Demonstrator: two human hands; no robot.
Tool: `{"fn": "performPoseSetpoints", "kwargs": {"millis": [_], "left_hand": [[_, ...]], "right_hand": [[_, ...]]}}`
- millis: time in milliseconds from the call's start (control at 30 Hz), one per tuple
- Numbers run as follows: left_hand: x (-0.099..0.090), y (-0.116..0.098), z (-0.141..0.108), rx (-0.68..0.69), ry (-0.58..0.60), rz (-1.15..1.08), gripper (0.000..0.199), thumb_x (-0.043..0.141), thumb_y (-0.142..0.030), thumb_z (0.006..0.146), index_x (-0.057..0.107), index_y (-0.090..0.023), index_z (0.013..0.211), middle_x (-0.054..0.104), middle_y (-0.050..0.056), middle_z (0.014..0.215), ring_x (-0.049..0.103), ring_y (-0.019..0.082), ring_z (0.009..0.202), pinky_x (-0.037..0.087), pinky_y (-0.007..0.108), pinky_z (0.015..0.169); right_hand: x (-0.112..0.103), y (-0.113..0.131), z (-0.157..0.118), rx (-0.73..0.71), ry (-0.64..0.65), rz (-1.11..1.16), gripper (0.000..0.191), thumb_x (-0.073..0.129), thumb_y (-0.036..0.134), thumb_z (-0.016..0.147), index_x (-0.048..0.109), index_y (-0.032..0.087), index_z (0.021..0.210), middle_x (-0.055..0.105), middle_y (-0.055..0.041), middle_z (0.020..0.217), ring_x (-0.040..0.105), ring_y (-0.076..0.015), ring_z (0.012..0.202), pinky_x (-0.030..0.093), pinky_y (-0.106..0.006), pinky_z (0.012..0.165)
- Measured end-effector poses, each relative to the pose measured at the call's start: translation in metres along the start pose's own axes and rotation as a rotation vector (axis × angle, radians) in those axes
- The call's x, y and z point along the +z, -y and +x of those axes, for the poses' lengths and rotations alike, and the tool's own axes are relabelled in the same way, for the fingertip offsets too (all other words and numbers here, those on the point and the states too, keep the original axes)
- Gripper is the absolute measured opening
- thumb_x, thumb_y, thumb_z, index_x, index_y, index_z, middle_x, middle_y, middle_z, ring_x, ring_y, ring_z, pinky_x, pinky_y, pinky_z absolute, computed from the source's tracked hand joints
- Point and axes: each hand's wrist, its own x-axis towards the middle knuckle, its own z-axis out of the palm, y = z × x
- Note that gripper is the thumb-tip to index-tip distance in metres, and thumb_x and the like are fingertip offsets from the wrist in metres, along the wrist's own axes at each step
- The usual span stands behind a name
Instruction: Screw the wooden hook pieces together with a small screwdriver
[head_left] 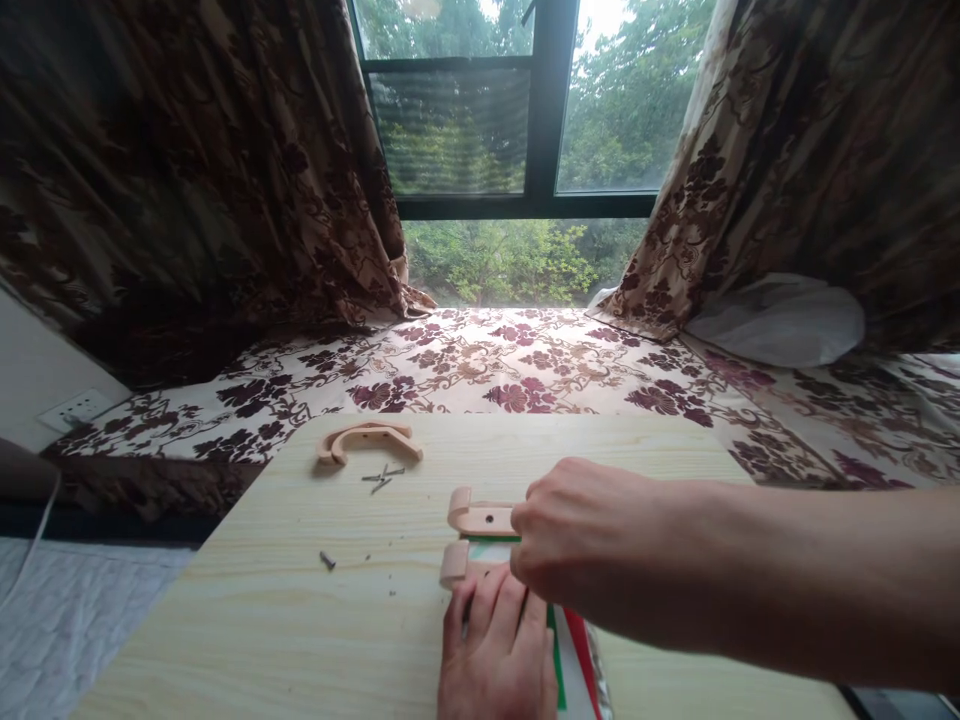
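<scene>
Two pale wooden hooks with curled ends lie side by side on the table, the farther hook point(466, 517) and the nearer hook point(455, 566). Dark spots that look like screw heads or holes show on both. My left hand point(495, 645) presses down over the nearer hook, its fingers bent across the wood. Above the hooks' right ends, my right hand point(570, 530) is closed in a fist; what it holds is hidden from view. Beneath the hooks and my left hand lies a flat green, white and red packet point(574, 665).
Curved wooden pieces point(375, 432) lie at the table's far left, with several screws point(382, 478) in front of them. A single screw point(327, 561) lies nearer. The wooden table point(247, 590) meets a floral-covered window ledge point(487, 360). A dark-edged device point(900, 703) shows at bottom right.
</scene>
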Motion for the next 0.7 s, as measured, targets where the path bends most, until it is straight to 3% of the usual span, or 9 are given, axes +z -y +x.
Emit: {"fn": "performPoseSetpoints", "kwargs": {"millis": [167,300,400,500,700], "left_hand": [[-0.001,0.001,0.0,0.026,-0.021,-0.002,0.036,0.035,-0.019,0.082,0.056,-0.026,0.109,0.064,-0.002,0.103,0.054,0.016,0.099,0.029,0.033,0.095],[-0.004,0.004,0.004,0.097,0.028,0.044,0.035,0.039,-0.016,0.08,0.055,-0.022,0.111,0.061,0.0,0.109,0.051,0.016,0.106,0.031,0.033,0.094],[-0.004,0.005,0.005,0.129,0.034,0.062,0.035,0.041,-0.015,0.079,0.055,-0.022,0.11,0.061,0.0,0.109,0.051,0.016,0.105,0.031,0.032,0.094],[-0.003,0.004,0.003,0.05,-0.015,0.02,0.033,0.036,-0.015,0.081,0.059,-0.025,0.102,0.063,-0.001,0.104,0.052,0.017,0.102,0.031,0.034,0.094],[-0.007,0.003,0.0,0.049,0.095,0.075,0.034,0.036,-0.018,0.081,0.055,-0.026,0.108,0.061,-0.001,0.106,0.052,0.017,0.103,0.03,0.035,0.095]], "right_hand": [[0.005,0.001,0.005,0.067,0.066,0.005,0.016,0.052,0.005,0.072,0.056,0.014,0.059,0.05,-0.0006,0.048,0.041,-0.0096,0.042,0.026,-0.024,0.04],[0.004,-0.003,0.009,0.113,0.1,-0.002,0.011,0.057,0.012,0.07,0.058,0.014,0.059,0.049,0.0001,0.047,0.041,-0.0093,0.042,0.027,-0.024,0.041],[0.001,-0.006,0.008,0.084,0.077,-0.02,0.007,0.057,0.013,0.07,0.06,0.014,0.063,0.052,-0.0006,0.05,0.042,-0.0098,0.043,0.028,-0.025,0.041],[0.0,-0.006,0.006,0.032,0.084,-0.018,0.011,0.055,0.007,0.07,0.06,0.015,0.065,0.054,-0.0009,0.052,0.042,-0.0095,0.044,0.029,-0.024,0.042],[-0.002,-0.005,0.015,-0.027,0.139,-0.031,0.014,0.055,0.007,0.071,0.06,0.016,0.061,0.052,0.0004,0.051,0.043,-0.0094,0.046,0.03,-0.023,0.042]]}}
